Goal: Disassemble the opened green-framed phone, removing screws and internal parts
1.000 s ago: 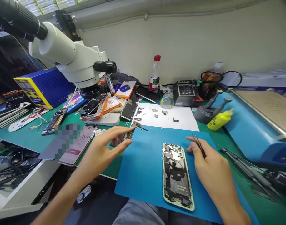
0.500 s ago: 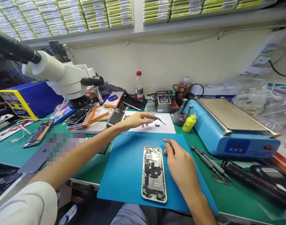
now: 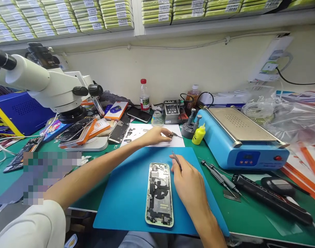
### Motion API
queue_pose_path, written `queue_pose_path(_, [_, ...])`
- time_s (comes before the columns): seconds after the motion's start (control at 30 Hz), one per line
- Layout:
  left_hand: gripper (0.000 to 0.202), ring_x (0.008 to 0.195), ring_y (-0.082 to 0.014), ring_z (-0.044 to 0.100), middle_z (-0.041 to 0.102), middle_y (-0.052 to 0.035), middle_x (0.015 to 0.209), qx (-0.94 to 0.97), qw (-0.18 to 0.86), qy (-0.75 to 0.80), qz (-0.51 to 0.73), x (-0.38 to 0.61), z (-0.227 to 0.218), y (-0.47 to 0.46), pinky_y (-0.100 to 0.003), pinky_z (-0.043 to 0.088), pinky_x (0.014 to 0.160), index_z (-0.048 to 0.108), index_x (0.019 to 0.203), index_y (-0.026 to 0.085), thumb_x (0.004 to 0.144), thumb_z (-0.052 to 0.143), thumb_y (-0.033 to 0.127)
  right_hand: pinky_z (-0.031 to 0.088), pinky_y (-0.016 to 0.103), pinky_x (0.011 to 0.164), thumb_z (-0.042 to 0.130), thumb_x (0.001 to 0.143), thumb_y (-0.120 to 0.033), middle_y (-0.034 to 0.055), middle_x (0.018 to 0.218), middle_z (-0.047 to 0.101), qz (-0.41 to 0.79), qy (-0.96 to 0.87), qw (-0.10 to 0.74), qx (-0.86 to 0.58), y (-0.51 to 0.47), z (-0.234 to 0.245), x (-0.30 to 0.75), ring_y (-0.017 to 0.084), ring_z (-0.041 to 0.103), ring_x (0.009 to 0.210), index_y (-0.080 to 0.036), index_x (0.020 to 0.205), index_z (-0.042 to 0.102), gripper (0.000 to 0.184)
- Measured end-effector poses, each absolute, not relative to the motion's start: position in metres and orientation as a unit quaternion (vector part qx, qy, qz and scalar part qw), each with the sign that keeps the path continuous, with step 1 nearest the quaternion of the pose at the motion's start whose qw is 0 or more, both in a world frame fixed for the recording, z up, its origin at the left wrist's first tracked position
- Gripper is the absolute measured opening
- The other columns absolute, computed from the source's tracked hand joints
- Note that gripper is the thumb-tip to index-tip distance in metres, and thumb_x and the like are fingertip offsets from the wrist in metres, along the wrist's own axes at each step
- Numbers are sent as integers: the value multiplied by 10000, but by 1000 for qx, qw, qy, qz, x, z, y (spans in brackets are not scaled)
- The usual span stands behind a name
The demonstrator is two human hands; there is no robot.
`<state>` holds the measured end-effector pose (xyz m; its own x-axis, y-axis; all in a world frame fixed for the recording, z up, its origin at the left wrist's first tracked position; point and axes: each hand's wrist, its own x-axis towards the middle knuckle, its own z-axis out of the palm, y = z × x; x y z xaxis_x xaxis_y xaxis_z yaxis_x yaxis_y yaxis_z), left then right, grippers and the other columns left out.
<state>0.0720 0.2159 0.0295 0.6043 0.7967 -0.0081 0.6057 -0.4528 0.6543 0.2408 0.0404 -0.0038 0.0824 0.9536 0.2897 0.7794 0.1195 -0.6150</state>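
An opened phone body (image 3: 159, 194) with its insides exposed lies on a blue mat (image 3: 128, 193). My right hand (image 3: 188, 179) rests on the mat just right of the phone, closed on black tweezers (image 3: 176, 159) that point up and away. My left hand (image 3: 156, 135) reaches forward over a white sheet of paper (image 3: 152, 139), its fingers pinched on a small dark phone part (image 3: 172, 135) at the paper's right side. Several small metal parts lie scattered on the paper.
A white microscope (image 3: 43, 86) stands at the left over stacked phones and orange boxes. A blue heating plate machine (image 3: 237, 137) fills the right. Screwdrivers (image 3: 219, 175) and a black tool (image 3: 271, 199) lie right of the mat. A bottle (image 3: 144, 94), yellow squeeze bottle (image 3: 198, 134) and soldering station (image 3: 171, 112) stand behind.
My left hand has carried the small part from the mat's left edge forward and right onto the white paper. My right hand with the tweezers has stayed beside the phone. The view has tilted up.
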Motion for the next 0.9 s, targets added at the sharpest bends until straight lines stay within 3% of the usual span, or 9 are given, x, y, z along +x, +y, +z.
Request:
queue_pose_path(0.33, [379, 1215, -284, 755, 732, -124, 1422, 885, 180, 416, 103, 92, 31, 195, -510, 669, 1035, 716, 1407, 185, 1103, 765, 406, 454, 332, 675, 455, 1085, -392, 60, 903, 829, 158, -638, 372, -656, 42, -4, 241, 245, 746, 748, -271, 1205, 826, 408])
queue_pose_path(0.5, [369, 1202, -278, 759, 736, -123, 1414, 878, 119, 451, 107, 81, 46, 189, -503, 671, 1028, 717, 1405, 186, 1112, 753, 406, 464, 344, 659, 364, 1103, -494, 54, 854, 793, 162, -597, 417, -666, 41, 1, 243, 235, 695, 670, -228, 1335, 759, 530])
queue_pose_path(0.67, [376, 1216, -284, 755, 735, -124, 1419, 868, 62, 483, 98, 86, 53, 171, -513, 666, 1040, 718, 1406, 186, 1111, 752, 417, 464, 359, 645, 403, 1076, -549, 67, 849, 788, 160, -568, 448, -672, 42, 2, 245, 245, 676, 647, -189, 1403, 711, 575])
queue_pose_path(0.9, [416, 1241, -297, 748, 716, -131, 1455, 854, 33, 514, 78, 126, 44, 164, -524, 666, 1044, 697, 1447, 186, 1102, 765, 408, 481, 362, 640, 426, 1060, -539, 93, 873, 802, 153, -570, 462, -663, 44, 1, 247, 248, 685, 655, -187, 1374, 734, 563])
